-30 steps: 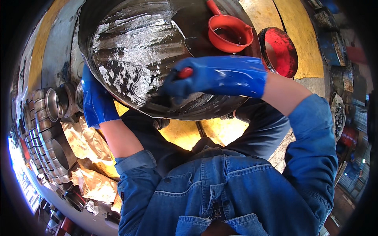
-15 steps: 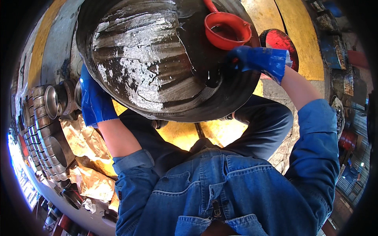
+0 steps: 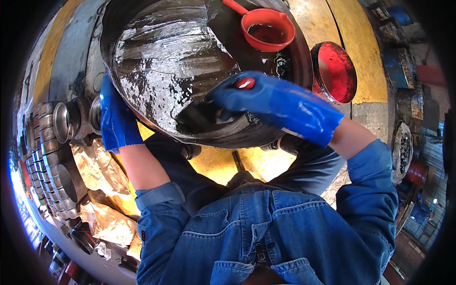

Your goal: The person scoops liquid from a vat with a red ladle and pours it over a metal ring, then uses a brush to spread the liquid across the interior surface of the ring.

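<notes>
A large dark round basin [image 3: 142, 124] stands in front of me, its inner surface streaked with silvery patches and dark liquid pooled at its right. My left hand [image 3: 114, 114], in a blue rubber glove, holds the basin's left side from outside; its fingers are mostly hidden. My right hand [image 3: 247, 92], gloved in blue too, is closed around a dark brush [image 3: 192, 116] whose red handle end shows above the fist. The brush, blurred, is low over the basin's near inner surface. A red plastic dipper [image 3: 268, 45] with dark liquid inside sits in the basin's far right part.
Right of the basin lies a round red container [image 3: 337, 71] with a dark rim on yellow-painted boards [image 3: 375, 80]. At left are stacked metal rings [image 3: 52, 156] and crumpled brown paper [image 3: 107, 223]. A tray of small dark parts [image 3: 403, 152] is at far right.
My right hand has swept the brush leftward and nearer across the basin, from beside the dipper. The dipper has shifted slightly left. My left hand stays at the basin's side.
</notes>
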`<state>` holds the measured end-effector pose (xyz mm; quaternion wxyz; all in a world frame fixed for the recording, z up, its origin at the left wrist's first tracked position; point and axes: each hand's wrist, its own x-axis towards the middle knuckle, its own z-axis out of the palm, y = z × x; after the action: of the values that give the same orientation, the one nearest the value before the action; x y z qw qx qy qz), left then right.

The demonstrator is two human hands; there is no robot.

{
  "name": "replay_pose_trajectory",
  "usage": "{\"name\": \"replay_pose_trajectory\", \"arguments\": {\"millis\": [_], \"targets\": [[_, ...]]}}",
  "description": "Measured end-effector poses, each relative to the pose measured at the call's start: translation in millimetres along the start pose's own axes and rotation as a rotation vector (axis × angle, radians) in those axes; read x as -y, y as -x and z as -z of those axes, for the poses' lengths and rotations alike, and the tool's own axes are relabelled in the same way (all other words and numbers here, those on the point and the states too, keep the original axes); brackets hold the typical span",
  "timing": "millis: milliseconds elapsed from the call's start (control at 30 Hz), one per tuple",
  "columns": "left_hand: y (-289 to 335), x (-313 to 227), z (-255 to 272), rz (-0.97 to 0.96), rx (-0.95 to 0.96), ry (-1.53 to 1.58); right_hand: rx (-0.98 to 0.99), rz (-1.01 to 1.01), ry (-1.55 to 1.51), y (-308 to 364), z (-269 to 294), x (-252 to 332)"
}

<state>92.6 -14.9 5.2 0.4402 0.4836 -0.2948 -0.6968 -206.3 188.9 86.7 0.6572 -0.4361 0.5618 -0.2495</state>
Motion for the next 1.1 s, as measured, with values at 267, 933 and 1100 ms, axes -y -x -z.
{"name": "replay_pose_trajectory", "arguments": {"millis": [267, 933, 1100], "targets": [[-2, 5, 3, -0.02, -0.008, -0.002, -0.086, -0.136, 0.399, 6, 41, -37], [-8, 9, 14, -0.012, -0.06, 0.09, -0.313, 0.109, 0.186, -37, 44, -31], [-3, 13, 3, -0.03, -0.043, 0.19, 0.118, 0.197, 0.18, -19, -23, 11]]}}
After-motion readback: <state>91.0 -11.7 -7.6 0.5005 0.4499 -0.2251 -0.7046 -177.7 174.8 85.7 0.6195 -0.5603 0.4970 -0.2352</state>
